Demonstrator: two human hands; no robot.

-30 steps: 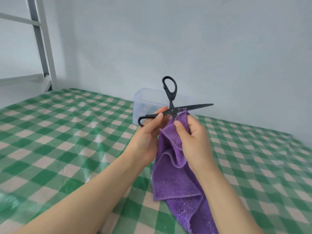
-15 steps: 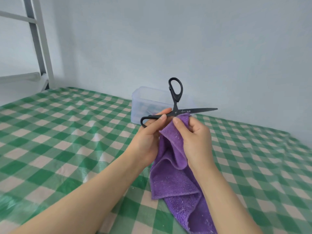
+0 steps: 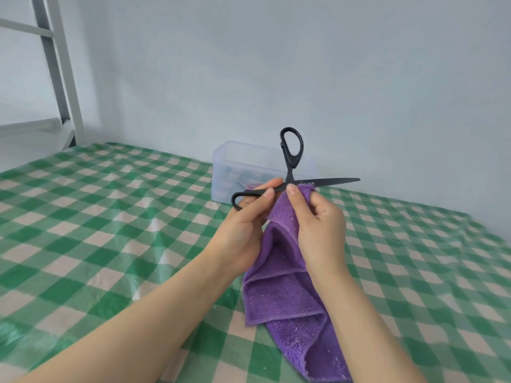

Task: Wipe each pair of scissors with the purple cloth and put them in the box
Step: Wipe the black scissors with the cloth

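My left hand (image 3: pixel 243 225) grips the lower handle of black scissors (image 3: pixel 293 161) held in the air, spread wide. One handle loop points up and one blade points right. The other blade is hidden in the purple cloth (image 3: pixel 287 288). My right hand (image 3: pixel 320 225) pinches the cloth's top around that blade, just below the pivot, while the rest of the cloth hangs down onto the tablecloth. Behind the scissors stands a clear plastic box (image 3: pixel 237 167) near the wall; something lies inside, blurred through its side.
A green and cream checked plastic tablecloth (image 3: pixel 110 217) covers the surface. A pale wall rises close behind the box. A grey metal frame with a shelf (image 3: pixel 58 78) stands at the far left.
Both hands with the scissors and cloth have drifted slightly right and up in view. The right hand's pinch on the cloth sits closer to the pivot. The grips are unchanged.
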